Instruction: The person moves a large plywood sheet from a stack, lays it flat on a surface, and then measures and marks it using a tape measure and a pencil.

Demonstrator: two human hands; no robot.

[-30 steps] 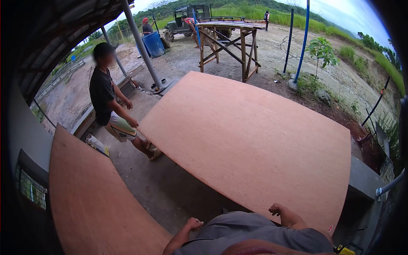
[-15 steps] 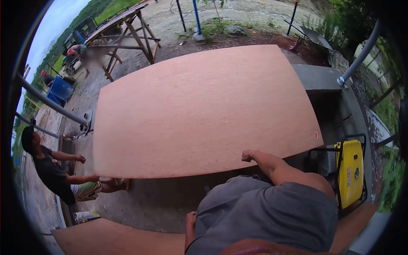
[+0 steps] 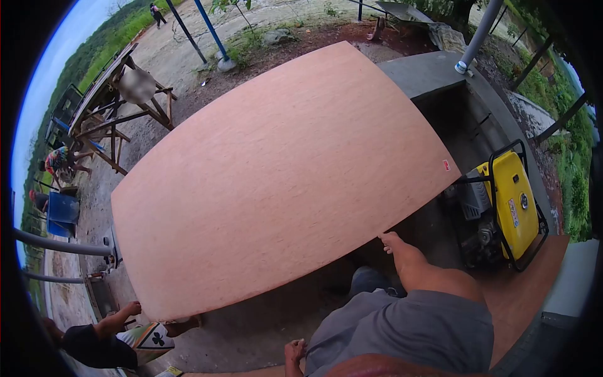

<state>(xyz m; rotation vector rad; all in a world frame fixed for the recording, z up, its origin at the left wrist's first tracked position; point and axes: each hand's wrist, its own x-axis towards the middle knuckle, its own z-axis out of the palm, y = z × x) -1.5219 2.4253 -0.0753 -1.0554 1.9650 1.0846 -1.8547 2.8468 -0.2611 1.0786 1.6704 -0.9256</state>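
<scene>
A large reddish-brown plywood sheet (image 3: 276, 182) spans the middle of the head view, with a small red and white label near its right corner. At the sheet's near edge is my right hand (image 3: 391, 242), its fingers bent and the fingertips against the edge. Low in the view, beside my grey shirt, my left hand (image 3: 295, 349) has its fingers curled; whatever may be inside them is hidden. Another person (image 3: 94, 342) in a dark shirt stands by the sheet's near left corner, one hand close to it.
On the right stands a yellow generator (image 3: 518, 201) in a black frame, near a concrete ledge (image 3: 427, 72). A grey pipe (image 3: 483, 38) rises behind it. A wooden trestle (image 3: 113, 119), blue bin (image 3: 63, 213) and more people are at the left.
The view has turned, and the sheet appears tilted, its left end lower. My right hand has gone from a fist over the sheet to its near edge. The other person appears lower.
</scene>
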